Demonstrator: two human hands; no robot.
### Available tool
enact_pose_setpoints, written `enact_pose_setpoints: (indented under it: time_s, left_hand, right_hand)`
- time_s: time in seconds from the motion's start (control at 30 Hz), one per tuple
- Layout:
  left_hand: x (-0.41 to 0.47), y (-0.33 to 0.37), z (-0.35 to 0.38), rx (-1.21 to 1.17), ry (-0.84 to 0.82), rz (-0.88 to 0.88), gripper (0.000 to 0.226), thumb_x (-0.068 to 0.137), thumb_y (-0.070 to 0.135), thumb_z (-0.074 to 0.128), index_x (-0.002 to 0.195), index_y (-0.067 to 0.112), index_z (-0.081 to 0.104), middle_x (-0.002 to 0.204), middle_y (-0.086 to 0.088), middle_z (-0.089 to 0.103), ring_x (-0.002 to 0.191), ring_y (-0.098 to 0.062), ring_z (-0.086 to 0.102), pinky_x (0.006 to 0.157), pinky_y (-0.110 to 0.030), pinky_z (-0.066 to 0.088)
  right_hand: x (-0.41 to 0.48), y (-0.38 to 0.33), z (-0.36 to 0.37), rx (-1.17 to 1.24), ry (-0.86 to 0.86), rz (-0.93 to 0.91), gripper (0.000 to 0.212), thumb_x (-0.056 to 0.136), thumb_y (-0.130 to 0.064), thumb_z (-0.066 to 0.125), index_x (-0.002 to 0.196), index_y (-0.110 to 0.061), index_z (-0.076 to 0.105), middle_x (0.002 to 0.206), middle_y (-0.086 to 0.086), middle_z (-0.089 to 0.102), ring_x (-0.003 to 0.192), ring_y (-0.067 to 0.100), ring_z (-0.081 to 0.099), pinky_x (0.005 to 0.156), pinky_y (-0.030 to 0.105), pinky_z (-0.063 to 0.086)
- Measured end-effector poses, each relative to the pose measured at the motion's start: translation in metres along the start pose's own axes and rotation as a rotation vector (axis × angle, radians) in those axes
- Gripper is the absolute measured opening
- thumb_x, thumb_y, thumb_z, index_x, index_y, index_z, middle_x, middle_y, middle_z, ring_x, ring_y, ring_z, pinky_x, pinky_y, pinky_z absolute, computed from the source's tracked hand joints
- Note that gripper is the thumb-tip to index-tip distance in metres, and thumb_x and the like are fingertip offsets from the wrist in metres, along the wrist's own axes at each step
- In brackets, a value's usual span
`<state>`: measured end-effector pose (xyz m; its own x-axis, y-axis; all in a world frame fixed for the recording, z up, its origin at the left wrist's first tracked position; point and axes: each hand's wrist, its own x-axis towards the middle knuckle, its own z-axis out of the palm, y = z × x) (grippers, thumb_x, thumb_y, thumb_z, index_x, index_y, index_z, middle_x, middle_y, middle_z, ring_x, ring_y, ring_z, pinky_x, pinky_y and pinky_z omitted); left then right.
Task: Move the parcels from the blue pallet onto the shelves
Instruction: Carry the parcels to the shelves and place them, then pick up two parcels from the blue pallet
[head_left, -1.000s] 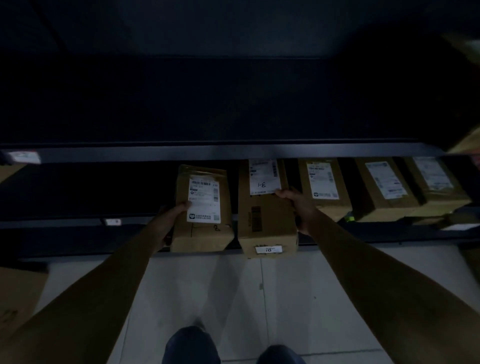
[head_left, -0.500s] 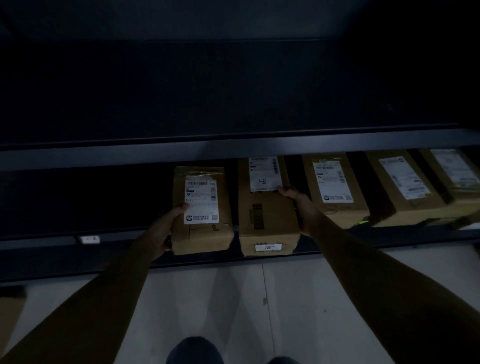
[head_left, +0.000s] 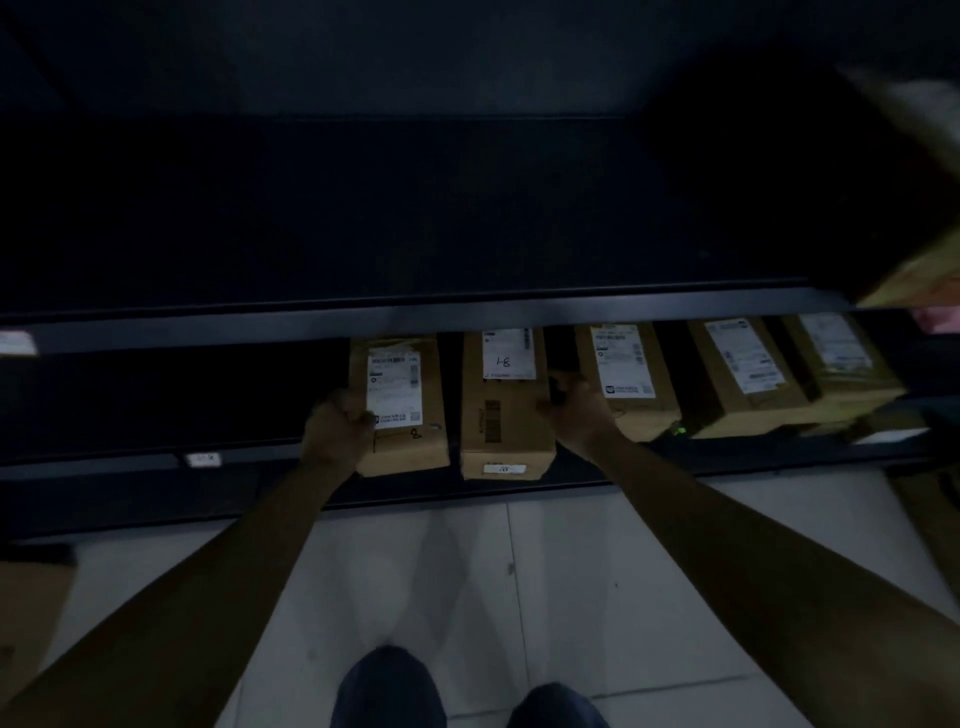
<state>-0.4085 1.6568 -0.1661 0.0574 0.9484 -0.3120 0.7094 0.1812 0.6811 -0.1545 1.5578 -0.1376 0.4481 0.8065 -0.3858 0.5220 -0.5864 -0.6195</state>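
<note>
Curled fingers of the left hand grip the left edge of a small brown cardboard parcel with a white label; the right hand clasps the right side of a taller brown carton marked 1-8. Both sit on the dark lower shelf — stiff, probably light, best held by opposite side faces.
</note>
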Motion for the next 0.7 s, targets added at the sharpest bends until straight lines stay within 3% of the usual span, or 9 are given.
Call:
enact_pose_setpoints:
  time_s: [0.1, 0.23, 0.37, 0.5, 0.7]
  left_hand:
    - [-0.050, 0.033, -0.018, -0.020, -0.146, 0.103, 0.025, 0.091, 0.000, 0.055, 0.115, -0.004, 0.059, 0.124, -0.020, 0.057, 0.117, -0.034, 0.052, 0.096, -0.033, 0.044]
    - [-0.110, 0.100, -0.048, 0.030, -0.284, 0.313, 0.023, 0.092, 0.003, 0.055, 0.113, 0.003, 0.063, 0.119, -0.014, 0.060, 0.108, -0.021, 0.054, 0.086, -0.020, 0.039]
    - [-0.160, 0.185, -0.085, 0.041, -0.304, 0.516, 0.022, 0.094, 0.005, 0.052, 0.112, 0.005, 0.064, 0.109, -0.006, 0.062, 0.103, -0.021, 0.058, 0.082, -0.023, 0.042]
    - [-0.195, 0.269, -0.117, 0.163, -0.235, 0.817, 0.026, 0.094, 0.012, 0.052, 0.118, 0.009, 0.062, 0.113, -0.005, 0.060, 0.107, -0.019, 0.055, 0.089, -0.028, 0.043]
    - [-0.235, 0.371, -0.138, 0.333, -0.143, 1.232, 0.031, 0.093, 0.022, 0.052, 0.123, 0.013, 0.059, 0.118, -0.008, 0.059, 0.110, -0.026, 0.051, 0.093, -0.031, 0.038]
  right_hand:
    - [-0.044, -0.029, -0.033, -0.126, -0.178, -0.073, 0.049, 0.094, -0.021, 0.055, 0.140, -0.009, 0.046, 0.132, 0.013, 0.058, 0.117, 0.026, 0.056, 0.096, 0.034, 0.047]
    - [-0.093, -0.078, -0.088, -0.252, -0.240, -0.180, 0.053, 0.095, -0.023, 0.052, 0.145, -0.013, 0.039, 0.143, 0.011, 0.047, 0.127, 0.024, 0.047, 0.103, 0.029, 0.039]
    - [-0.144, -0.113, -0.158, -0.481, -0.210, -0.280, 0.051, 0.097, -0.028, 0.051, 0.144, -0.016, 0.040, 0.141, 0.007, 0.048, 0.123, 0.021, 0.048, 0.098, 0.028, 0.041]
    - [-0.192, -0.144, -0.234, -0.732, 0.032, -0.248, 0.040, 0.094, -0.032, 0.053, 0.132, -0.020, 0.050, 0.123, 0.006, 0.058, 0.101, 0.023, 0.059, 0.076, 0.031, 0.051]
    - [-0.262, -0.165, -0.311, -0.839, 0.477, -0.210, 0.035, 0.091, -0.032, 0.053, 0.120, -0.012, 0.055, 0.112, 0.014, 0.063, 0.105, 0.035, 0.058, 0.070, 0.034, 0.034]
